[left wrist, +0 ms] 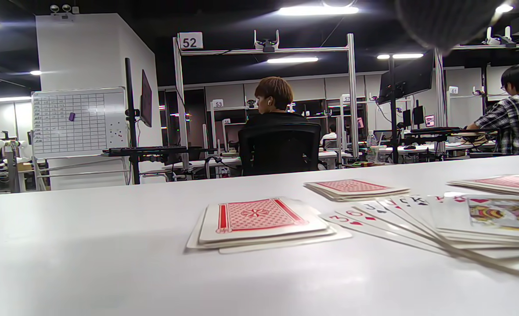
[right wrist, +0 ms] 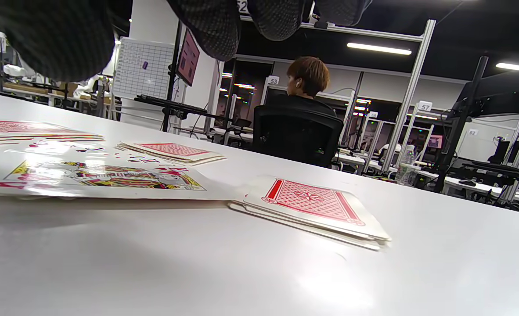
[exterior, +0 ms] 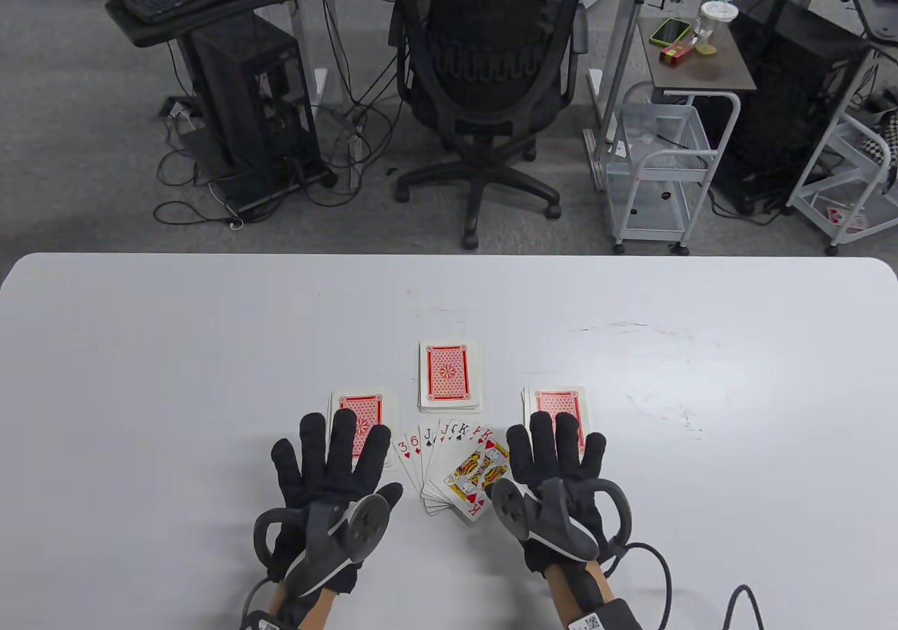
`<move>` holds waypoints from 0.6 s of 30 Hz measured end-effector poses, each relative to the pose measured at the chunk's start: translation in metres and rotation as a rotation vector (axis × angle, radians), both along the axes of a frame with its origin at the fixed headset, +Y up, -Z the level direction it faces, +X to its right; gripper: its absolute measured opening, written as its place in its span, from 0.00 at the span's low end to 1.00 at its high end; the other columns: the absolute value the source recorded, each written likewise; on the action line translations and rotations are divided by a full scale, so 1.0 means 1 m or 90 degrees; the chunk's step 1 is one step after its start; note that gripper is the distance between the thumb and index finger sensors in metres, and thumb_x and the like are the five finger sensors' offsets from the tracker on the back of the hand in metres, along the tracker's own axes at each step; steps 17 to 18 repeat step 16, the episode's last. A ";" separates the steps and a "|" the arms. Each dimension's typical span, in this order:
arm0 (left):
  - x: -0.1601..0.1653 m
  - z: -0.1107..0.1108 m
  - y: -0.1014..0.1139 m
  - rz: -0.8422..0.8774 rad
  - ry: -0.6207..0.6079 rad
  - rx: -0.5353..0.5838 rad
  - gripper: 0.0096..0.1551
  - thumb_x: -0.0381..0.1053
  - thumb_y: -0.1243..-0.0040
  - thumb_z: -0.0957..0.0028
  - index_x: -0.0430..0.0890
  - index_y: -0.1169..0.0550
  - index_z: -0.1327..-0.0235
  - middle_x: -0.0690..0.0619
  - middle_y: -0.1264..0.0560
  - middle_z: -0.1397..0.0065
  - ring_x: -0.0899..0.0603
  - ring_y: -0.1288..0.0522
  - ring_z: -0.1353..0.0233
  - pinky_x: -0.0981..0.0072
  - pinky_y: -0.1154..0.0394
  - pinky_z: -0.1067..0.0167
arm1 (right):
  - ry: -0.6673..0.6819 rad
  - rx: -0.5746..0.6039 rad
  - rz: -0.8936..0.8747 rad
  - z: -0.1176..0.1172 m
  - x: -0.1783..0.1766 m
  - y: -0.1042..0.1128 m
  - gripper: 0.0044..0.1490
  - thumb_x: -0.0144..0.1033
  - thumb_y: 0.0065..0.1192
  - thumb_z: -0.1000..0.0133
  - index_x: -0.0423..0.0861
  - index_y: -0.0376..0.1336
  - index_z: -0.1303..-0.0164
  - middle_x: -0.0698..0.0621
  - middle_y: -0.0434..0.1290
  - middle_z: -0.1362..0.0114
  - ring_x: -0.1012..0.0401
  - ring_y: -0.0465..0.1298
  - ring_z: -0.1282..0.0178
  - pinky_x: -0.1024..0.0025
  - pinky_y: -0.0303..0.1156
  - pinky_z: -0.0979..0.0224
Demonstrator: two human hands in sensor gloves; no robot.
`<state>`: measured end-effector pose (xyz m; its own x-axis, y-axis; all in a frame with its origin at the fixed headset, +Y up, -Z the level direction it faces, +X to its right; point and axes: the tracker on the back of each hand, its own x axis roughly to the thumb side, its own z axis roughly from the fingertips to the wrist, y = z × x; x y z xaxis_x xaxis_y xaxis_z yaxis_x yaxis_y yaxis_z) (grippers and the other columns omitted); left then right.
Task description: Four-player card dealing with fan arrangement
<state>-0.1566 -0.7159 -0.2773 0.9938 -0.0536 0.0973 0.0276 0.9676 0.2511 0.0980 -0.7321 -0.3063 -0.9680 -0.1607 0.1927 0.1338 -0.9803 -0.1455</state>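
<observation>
White table fills the near half of the table view; a black office chair stands on the floor beyond its far edge.

Left hand: palm down, fingers spread, raised just above the table top per the left wrist view. It overlaps the near part of the left face-down pile from above; contact cannot be told.

Right hand: palm down, fingers spread, fingertips over the near edge of the right face-down pile. In the right wrist view the fingers hang clear of the table surface.

Face-up fan: lies between the two hands, near the table's front. Indices read 3, 6, J, J, K, K, K, with a king of hearts on top at the right end.

Far face-down pile: red backs, roughly squared, just beyond the fan and between the two side piles.

Neither hand grips any card.
</observation>
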 end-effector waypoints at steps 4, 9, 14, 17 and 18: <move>0.001 0.000 0.000 0.000 -0.001 0.002 0.47 0.74 0.48 0.47 0.66 0.51 0.18 0.52 0.62 0.12 0.29 0.66 0.16 0.25 0.65 0.33 | 0.001 -0.001 0.000 0.000 -0.001 0.000 0.54 0.64 0.56 0.42 0.44 0.44 0.14 0.36 0.39 0.15 0.28 0.40 0.17 0.24 0.35 0.32; 0.000 0.000 0.000 0.006 0.001 0.003 0.46 0.73 0.48 0.47 0.66 0.51 0.19 0.52 0.61 0.12 0.29 0.65 0.16 0.26 0.65 0.33 | 0.003 0.000 0.002 0.000 -0.002 0.000 0.54 0.64 0.56 0.42 0.44 0.44 0.14 0.35 0.39 0.15 0.28 0.40 0.17 0.24 0.35 0.32; 0.000 0.000 0.000 0.008 0.000 0.000 0.46 0.73 0.47 0.47 0.65 0.50 0.19 0.52 0.60 0.11 0.29 0.64 0.16 0.26 0.64 0.32 | 0.002 0.005 0.004 0.001 -0.002 0.000 0.54 0.64 0.56 0.42 0.44 0.44 0.14 0.35 0.39 0.15 0.28 0.40 0.17 0.25 0.36 0.32; 0.000 0.000 0.000 0.010 -0.002 -0.001 0.46 0.73 0.47 0.47 0.65 0.49 0.19 0.52 0.60 0.11 0.29 0.64 0.16 0.26 0.63 0.32 | 0.003 0.005 0.004 0.001 -0.003 0.000 0.54 0.64 0.56 0.42 0.44 0.44 0.14 0.35 0.39 0.15 0.28 0.40 0.17 0.25 0.36 0.32; 0.000 0.000 0.000 0.010 -0.002 -0.001 0.46 0.73 0.47 0.47 0.65 0.49 0.19 0.52 0.60 0.11 0.29 0.64 0.16 0.26 0.63 0.32 | 0.003 0.005 0.004 0.001 -0.003 0.000 0.54 0.64 0.56 0.42 0.44 0.44 0.14 0.35 0.39 0.15 0.28 0.40 0.17 0.25 0.36 0.32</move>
